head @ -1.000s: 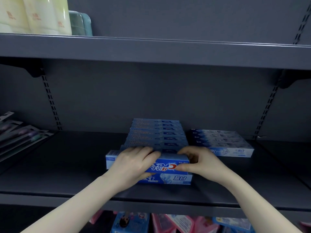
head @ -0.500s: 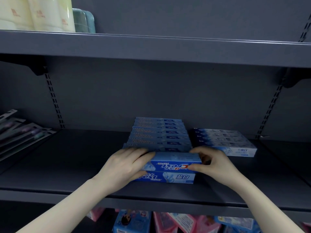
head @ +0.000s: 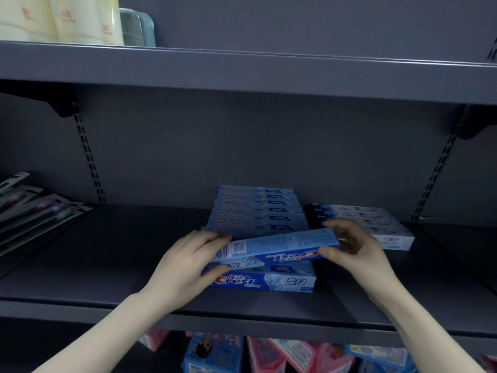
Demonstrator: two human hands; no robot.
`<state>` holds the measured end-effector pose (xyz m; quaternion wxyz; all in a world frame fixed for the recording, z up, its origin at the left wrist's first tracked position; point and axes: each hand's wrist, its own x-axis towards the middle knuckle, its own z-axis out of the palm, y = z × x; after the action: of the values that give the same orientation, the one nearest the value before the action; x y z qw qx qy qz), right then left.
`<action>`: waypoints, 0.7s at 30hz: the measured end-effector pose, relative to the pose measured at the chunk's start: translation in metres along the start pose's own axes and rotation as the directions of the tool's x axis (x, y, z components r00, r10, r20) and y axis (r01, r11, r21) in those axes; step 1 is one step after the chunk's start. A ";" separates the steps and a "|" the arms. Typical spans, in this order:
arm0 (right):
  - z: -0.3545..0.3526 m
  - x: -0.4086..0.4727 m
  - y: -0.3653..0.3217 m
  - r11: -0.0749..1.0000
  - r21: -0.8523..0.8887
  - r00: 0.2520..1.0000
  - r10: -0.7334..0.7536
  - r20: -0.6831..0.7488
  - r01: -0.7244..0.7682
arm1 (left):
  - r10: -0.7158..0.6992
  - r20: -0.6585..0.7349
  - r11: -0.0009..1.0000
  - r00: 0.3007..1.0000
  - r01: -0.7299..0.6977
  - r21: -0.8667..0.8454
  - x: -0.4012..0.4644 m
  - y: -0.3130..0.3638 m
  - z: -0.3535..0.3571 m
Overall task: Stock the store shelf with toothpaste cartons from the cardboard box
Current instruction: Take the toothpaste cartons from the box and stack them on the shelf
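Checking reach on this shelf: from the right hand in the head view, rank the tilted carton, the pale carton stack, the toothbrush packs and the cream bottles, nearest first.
From the right hand:
1. Tilted carton, in its fingers.
2. Pale carton stack, just behind it.
3. Toothbrush packs, far left.
4. Cream bottles, upper shelf, left.

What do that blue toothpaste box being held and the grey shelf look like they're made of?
Toothpaste box: probably thin glossy printed cardboard, with crisp folded edges, a barcode and sheen. Shelf: seemingly painted metal with a matte grey finish and a thin front lip.
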<state>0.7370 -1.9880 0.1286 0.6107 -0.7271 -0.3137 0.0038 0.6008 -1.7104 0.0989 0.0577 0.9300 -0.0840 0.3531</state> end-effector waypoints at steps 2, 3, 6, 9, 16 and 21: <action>0.003 0.005 -0.005 0.989 0.149 0.999 0.011 -0.048 -0.004 | -0.063 -0.001 0.993 0.998 0.062 -0.096 0.005 0.004 -0.002; 0.006 0.007 -0.006 0.971 0.239 0.999 0.013 -0.051 -0.001 | -0.112 -0.006 0.981 0.994 0.110 -0.159 0.008 0.007 -0.004; 0.017 0.012 -0.012 0.895 0.445 0.999 0.017 -0.051 0.007 | -0.262 0.019 0.913 0.965 0.254 -0.318 0.018 0.016 -0.009; 0.031 0.012 -0.012 0.891 0.453 0.999 0.036 -0.035 -0.016 | -0.337 0.088 0.871 0.937 0.346 -0.349 0.027 0.025 -0.010; 0.057 0.002 -0.013 0.959 0.257 0.980 0.072 0.188 -0.120 | -0.324 0.192 0.865 0.926 0.373 -0.336 0.036 0.036 -0.007; 0.059 0.001 -0.019 0.971 0.231 0.973 0.013 0.231 -0.068 | -0.311 0.211 0.848 0.927 0.371 -0.379 0.037 0.035 -0.011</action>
<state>0.7062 -1.9341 0.1307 0.6530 -0.6498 -0.3641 0.1371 0.6140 -1.7468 0.1335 0.3085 0.9192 0.0063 0.2447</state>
